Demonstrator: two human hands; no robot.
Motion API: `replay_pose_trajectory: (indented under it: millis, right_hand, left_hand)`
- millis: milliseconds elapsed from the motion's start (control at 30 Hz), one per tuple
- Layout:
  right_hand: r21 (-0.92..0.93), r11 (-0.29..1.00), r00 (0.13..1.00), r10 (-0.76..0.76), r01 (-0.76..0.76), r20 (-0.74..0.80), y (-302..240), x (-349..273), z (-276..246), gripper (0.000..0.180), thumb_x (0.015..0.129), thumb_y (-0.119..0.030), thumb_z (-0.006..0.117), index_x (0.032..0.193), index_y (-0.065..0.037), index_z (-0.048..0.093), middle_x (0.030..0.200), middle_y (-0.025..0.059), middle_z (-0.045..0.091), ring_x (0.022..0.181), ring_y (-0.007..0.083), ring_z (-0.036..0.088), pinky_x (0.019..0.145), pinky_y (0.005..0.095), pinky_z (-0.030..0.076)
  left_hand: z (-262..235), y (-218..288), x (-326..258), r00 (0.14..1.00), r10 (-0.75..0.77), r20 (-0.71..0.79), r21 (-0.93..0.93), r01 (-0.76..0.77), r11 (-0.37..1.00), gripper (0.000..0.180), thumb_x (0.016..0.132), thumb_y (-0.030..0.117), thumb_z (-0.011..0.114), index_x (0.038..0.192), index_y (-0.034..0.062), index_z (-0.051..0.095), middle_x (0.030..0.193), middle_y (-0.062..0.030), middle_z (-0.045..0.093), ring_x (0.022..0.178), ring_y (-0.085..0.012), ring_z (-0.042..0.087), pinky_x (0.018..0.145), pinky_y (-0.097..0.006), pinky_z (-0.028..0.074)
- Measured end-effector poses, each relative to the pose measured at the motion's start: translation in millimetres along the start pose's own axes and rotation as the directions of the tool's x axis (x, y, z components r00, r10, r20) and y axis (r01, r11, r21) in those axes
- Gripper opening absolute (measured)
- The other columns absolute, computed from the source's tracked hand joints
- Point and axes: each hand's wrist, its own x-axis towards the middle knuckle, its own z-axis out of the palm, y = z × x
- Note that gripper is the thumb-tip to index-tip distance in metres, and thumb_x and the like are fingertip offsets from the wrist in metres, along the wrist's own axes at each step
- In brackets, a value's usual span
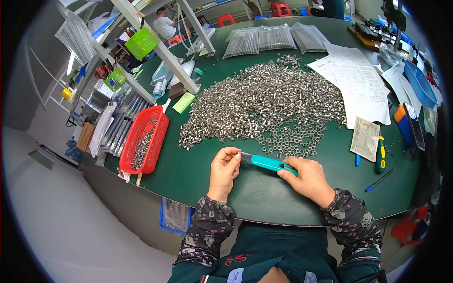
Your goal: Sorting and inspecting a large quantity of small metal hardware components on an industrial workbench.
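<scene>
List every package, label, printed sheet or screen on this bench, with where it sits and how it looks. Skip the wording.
Clear plastic packs: far edge, flat, silvery contents.
White printed sheets: far right, overlapping.
Small printed slip: right of the metal parts, rectangular, pale.
Green card: left of the parts, rectangular.
Dark tablet screen: right edge, unlit.

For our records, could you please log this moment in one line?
left hand: on blade tip | right hand: grips teal plastic utility knife | behind: heap of small metal rings
</scene>
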Motion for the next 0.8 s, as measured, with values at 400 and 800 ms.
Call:
replay_pose_trajectory:
  millis: [400,800]
  right_hand:
    - [0.02,0.998,0.995,0.056,-0.058,0.084,3.2,1.3,-0.9,0.032,0.078,-0.038,0.059,0.089,-0.008,0.064,0.064,0.0144,0.059,0.063,0.033,0.059,0.057,0.042,0.044]
    - [0.032,0.994,0.986,0.095,-0.1,0.14,6.8,3.3,-9.1,0.033,0.078,-0.039,0.059,0.09,-0.009,0.064,0.064,0.0128,0.059,0.064,0.0307,0.059,0.058,0.0404,0.045]
  left_hand:
    - [-3.8,-3.6,-0.2,0.995,-0.019,0.096,-0.005,0.019,1.0,0.015,0.089,0.009,0.051,0.103,0.0024,0.053,0.07,0.0017,0.049,0.053,-0.0013,0.04,0.041,-0.014,0.029]
    - [-5.1,-4.5,0.0,0.999,0.013,0.049,0.06,-0.016,0.998,0.011,0.087,0.008,0.054,0.097,0.0028,0.057,0.074,-0.0001,0.056,0.053,-0.001,0.041,0.041,-0.014,0.027]
